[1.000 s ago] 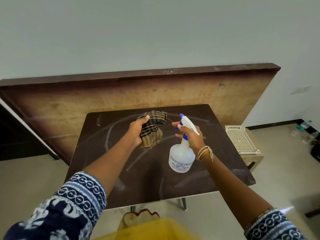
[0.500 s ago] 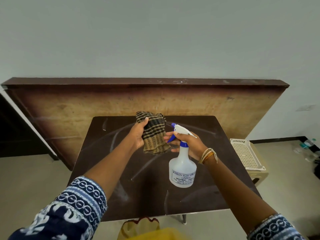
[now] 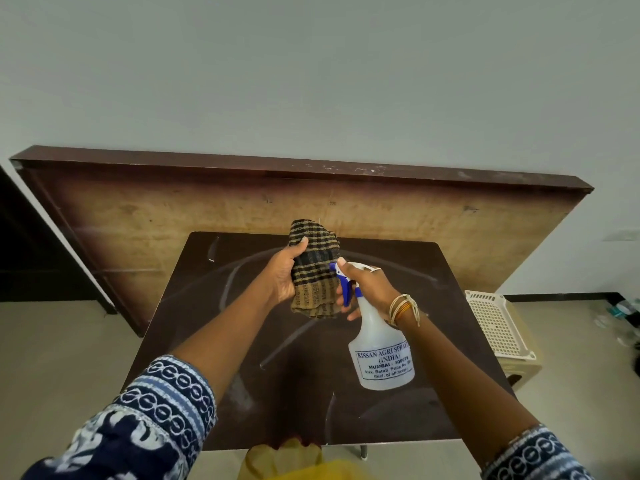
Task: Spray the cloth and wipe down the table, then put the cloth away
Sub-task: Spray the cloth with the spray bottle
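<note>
Checked brown-and-black cloth [image 3: 313, 271] hangs bunched in the left hand [image 3: 285, 277] above the dark brown table [image 3: 207, 306], near its far edge. The right hand [image 3: 369, 289], gripping the translucent spray bottle [image 3: 382, 355], has drawn its blue nozzle against the cloth; spraying looks imminent.

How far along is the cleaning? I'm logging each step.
Already picked up: the left hand holds the checked cloth above the table. In hand: the right hand aims the spray bottle at the cloth. Left: wiping the streaked tabletop, then putting the cloth away.
</note>
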Motion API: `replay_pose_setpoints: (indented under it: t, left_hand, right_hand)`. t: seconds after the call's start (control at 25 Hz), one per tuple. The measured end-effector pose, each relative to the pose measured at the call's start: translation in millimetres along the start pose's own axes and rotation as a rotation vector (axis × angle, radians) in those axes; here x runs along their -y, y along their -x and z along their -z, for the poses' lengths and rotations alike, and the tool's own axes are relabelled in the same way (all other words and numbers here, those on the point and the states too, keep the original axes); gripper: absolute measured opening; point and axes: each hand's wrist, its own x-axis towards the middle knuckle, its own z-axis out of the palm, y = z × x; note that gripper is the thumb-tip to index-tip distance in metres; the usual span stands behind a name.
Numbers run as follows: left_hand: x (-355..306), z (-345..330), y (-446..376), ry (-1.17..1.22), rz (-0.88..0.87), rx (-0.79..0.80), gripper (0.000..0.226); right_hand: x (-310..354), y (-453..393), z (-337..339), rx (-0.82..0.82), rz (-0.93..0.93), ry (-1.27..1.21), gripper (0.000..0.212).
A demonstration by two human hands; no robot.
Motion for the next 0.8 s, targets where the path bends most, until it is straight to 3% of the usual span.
replay_pose_setpoints:
  t: [0.48,0.64,0.8]
  left_hand:
    - [-7.0,4.2,-3.7,-0.009,-0.025,-0.043,0.039]
    - [-12.0,4.3,-1.6,-0.005,-0.036,-0.054,0.031]
    - [-13.4,3.8,-0.4,0.007,-0.038,-0.066,0.035]
  right_hand:
    - [1.5,-2.8,9.0,-0.002,0.12,0.035,0.036]
    - [-2.7,-4.2,11.6,-0.068,0.114,0.074,0.05]
    - [-7.2,-7.1,18.1,-0.04,0.14,0.064,0.047]
